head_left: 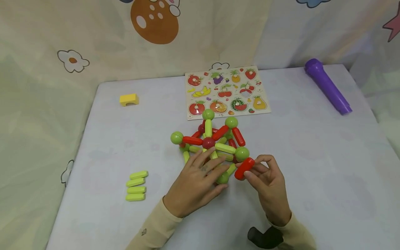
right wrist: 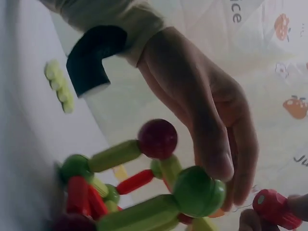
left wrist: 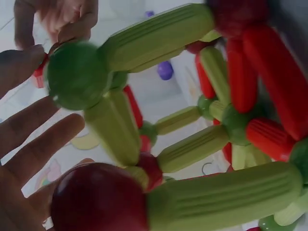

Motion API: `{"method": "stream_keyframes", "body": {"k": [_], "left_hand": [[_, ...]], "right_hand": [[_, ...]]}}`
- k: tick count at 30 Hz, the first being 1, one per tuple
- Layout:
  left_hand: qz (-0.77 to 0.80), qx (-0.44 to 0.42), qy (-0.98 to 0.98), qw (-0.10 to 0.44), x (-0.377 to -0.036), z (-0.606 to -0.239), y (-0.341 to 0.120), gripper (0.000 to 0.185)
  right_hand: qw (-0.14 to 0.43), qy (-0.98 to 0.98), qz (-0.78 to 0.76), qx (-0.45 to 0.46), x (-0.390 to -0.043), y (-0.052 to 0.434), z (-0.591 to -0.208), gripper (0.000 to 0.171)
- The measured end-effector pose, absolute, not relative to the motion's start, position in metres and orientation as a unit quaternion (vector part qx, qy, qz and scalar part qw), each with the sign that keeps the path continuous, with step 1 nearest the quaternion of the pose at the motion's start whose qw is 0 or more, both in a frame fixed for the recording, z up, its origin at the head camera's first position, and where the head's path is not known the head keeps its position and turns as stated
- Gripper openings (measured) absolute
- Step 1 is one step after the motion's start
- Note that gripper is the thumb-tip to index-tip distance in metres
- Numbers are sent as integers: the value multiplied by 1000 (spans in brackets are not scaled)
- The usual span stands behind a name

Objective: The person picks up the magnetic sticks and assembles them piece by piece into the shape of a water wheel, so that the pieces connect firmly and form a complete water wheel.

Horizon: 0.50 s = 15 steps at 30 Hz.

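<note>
A framework of red and light-green sticks (head_left: 225, 148) joined by green and dark red balls (head_left: 208, 142) stands on the table in front of both hands. My left hand (head_left: 200, 180) lies over its near side with fingers extended among the sticks. In the left wrist view those fingers (left wrist: 45, 149) reach straight toward a green ball (left wrist: 77, 74). At the structure's right front, my right hand (head_left: 271, 189) pinches a short red stick (head_left: 244, 168) between thumb and fingers, close to a green ball (head_left: 242, 153). The right wrist view shows the red stick's pale end (right wrist: 269, 207).
Several loose light-green sticks (head_left: 135, 190) lie in a column at the left. Behind the structure is a fruit puzzle board (head_left: 229, 92). A yellow arched block (head_left: 129, 99) sits at the back left, a purple microphone-shaped toy (head_left: 328, 86) at the back right.
</note>
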<state>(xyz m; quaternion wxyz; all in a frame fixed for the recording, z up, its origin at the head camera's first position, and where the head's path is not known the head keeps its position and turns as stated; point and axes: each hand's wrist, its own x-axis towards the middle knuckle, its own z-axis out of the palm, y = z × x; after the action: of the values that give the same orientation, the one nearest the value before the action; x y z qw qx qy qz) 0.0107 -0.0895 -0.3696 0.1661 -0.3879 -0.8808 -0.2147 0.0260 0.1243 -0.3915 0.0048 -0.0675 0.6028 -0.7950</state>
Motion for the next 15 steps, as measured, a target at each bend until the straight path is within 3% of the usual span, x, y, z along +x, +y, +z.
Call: {"method": "stream_keyframes", "body": {"k": [15], "left_hand": [[-229, -383, -885, 134, 14, -377, -92, 37]], "right_hand": [[68, 549, -833, 35, 27, 106, -421, 16]]}}
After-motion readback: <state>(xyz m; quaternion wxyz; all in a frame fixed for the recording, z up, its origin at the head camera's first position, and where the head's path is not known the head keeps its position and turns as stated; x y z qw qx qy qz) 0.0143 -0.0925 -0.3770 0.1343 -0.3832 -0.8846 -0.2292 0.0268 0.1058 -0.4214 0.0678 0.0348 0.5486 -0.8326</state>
